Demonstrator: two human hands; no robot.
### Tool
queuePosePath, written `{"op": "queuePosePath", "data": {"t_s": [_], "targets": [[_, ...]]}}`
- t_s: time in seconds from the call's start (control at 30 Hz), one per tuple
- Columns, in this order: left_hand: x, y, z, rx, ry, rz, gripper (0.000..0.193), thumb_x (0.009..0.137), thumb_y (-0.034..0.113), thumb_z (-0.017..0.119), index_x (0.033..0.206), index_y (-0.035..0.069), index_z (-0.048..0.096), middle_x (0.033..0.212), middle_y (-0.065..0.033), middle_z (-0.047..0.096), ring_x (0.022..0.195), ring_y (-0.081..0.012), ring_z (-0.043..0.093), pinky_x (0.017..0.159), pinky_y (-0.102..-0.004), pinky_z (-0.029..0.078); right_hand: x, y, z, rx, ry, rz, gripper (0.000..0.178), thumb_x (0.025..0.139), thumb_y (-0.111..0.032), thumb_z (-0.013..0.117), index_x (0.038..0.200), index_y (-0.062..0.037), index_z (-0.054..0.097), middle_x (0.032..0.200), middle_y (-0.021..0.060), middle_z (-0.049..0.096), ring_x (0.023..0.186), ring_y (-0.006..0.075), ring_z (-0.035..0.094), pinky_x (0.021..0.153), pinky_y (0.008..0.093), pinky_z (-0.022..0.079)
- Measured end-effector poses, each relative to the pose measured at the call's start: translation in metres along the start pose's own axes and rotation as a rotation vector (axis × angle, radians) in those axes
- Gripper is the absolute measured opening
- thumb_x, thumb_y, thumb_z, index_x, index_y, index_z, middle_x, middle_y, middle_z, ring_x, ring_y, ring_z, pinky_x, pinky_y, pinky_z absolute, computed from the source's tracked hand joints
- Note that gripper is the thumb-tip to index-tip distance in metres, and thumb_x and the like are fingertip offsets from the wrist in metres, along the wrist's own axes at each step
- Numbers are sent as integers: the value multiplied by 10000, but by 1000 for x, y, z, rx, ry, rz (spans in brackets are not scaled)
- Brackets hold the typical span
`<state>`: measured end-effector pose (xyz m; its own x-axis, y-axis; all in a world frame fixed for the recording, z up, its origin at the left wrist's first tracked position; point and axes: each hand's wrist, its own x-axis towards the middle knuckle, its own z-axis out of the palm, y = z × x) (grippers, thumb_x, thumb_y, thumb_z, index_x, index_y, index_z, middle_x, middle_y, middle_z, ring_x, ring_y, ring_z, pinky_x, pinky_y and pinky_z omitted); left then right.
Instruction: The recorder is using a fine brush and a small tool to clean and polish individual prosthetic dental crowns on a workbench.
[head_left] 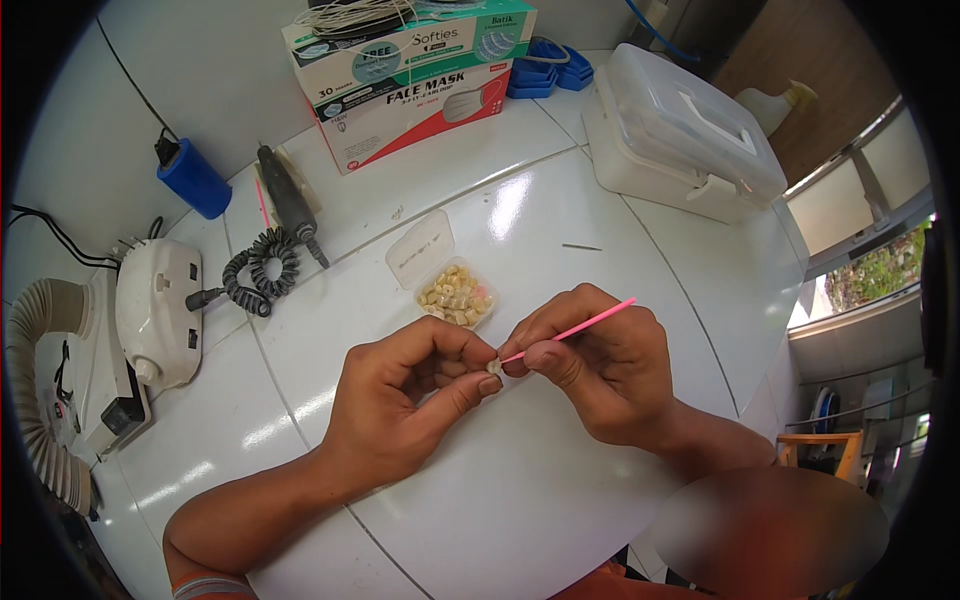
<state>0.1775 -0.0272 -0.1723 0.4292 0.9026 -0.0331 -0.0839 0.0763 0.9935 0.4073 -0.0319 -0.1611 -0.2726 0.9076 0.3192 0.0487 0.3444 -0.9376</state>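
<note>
Slanting through the right grip [608, 375] is a pink stick [590, 320].

- White tiled worktop [540, 520] here, dark seams, light glints [510, 205] on its gloss
- Pale wall [230, 50] along the far edge
- Window [850, 285] over right, greenery [900, 257] outside

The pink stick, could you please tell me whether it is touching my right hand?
Touching. The head view shows the pink stick pinched in your right hand, its shaft slanting up past the thumb.
</note>
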Motion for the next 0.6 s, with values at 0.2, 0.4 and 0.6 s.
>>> {"op": "queuePosePath", "data": {"t_s": [0.2, 0.4, 0.6], "targets": [[-1, -2, 0, 1, -3, 13, 126, 999, -11, 761, 1106, -52, 707, 1033, -114, 791, 976, -150, 772, 886, -295, 638, 0, -1, -1, -18, -11, 23, 124, 1053, -74, 728, 1038, 49, 721, 912, 104, 759, 811, 164, 769, 718, 286, 610], [0, -1, 0, 3, -3, 8, 125, 998, -10, 764, 1100, -53, 707, 1020, -113, 795, 967, -151, 777, 874, -289, 640, 0, -1, 0, -5, -8, 28, 113, 1050, -63, 727, 1028, 48, 723, 905, 101, 759, 809, 167, 771, 711, 283, 609], [0, 1, -3, 43, -70, 16, 138, 1021, -55, 713, 1140, -56, 643, 1090, -136, 767, 1015, -171, 775, 893, -296, 638, 1, -2, 1, -32, -9, 19, 103, 1044, -59, 732, 1013, 39, 722, 882, 99, 763, 795, 166, 771, 700, 283, 605]]}}
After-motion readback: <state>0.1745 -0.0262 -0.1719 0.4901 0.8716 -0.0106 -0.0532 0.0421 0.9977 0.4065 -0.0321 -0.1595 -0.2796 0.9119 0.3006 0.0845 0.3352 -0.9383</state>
